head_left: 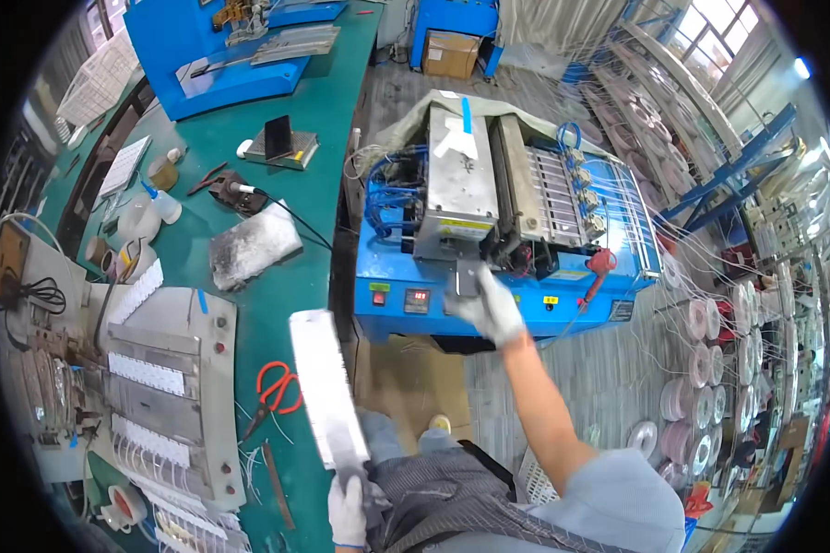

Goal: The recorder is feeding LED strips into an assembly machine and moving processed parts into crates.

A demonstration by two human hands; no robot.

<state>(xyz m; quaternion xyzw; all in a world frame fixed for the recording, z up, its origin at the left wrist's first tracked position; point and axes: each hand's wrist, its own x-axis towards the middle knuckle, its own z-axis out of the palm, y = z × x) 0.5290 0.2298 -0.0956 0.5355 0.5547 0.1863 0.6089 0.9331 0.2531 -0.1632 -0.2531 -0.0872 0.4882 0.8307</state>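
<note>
My left hand [348, 510], in a white glove, grips the near end of a long flat grey metal strip [326, 387] that points up and away over the green bench edge. My right hand [491, 307], also gloved, reaches out to the front of a blue machine [489, 286] and holds a small grey metal piece [464, 277] at its outlet, just below the silver housing [458, 180]. Both forearms come in from the lower edge.
The green workbench [304, 184] on the left carries red-handled scissors [277, 387], a grey foil-like pad [252, 249], bottles, and a grey fixture with white strips [157, 387]. Spools of wire [710, 369] line racks on the right. A cardboard sheet [406, 378] lies on the floor.
</note>
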